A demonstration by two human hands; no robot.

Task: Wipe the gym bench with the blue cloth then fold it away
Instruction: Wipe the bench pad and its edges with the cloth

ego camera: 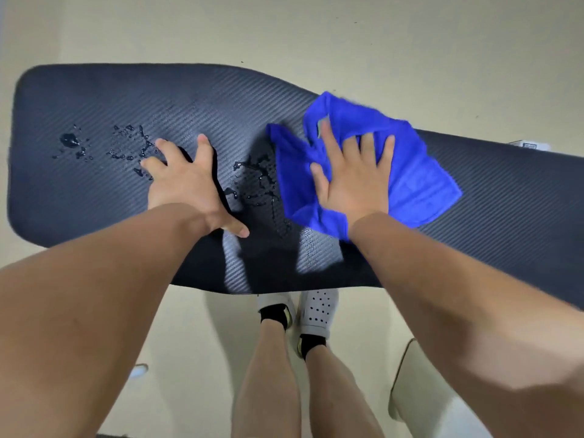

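The dark padded gym bench [94, 191] stretches across the view from left to right. Water drops [126, 147] lie on its left part, and a second wet patch [256, 181] sits between my hands. The blue cloth [414, 181] lies rumpled on the bench at centre right. My right hand [354, 175] presses flat on the cloth with fingers spread. My left hand [186, 181] rests flat on the bare bench pad beside the drops, fingers spread, holding nothing.
Pale floor [284, 36] surrounds the bench. My legs and white shoes [316, 311] stand at the bench's near edge. A pale object [420, 384] stands on the floor at lower right, and a small white object [531, 145] shows behind the bench's right end.
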